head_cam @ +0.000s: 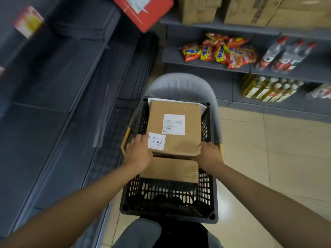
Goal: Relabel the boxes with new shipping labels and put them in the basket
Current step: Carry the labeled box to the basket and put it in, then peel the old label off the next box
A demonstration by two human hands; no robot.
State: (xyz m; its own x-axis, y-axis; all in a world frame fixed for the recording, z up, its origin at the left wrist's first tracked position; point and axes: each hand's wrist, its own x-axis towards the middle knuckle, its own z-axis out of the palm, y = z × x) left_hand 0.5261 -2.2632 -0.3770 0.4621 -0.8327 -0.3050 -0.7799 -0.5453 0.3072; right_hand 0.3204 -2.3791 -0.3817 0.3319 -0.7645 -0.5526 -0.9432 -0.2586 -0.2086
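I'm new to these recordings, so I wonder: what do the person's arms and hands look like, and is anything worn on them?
Both arms are bare to the frame's edge: no sleeves show. The left hand and right hand wear no gloves, and no rings, watch or wristband show.

Box (174,126) in basket (168,210), atop lower box (170,170).
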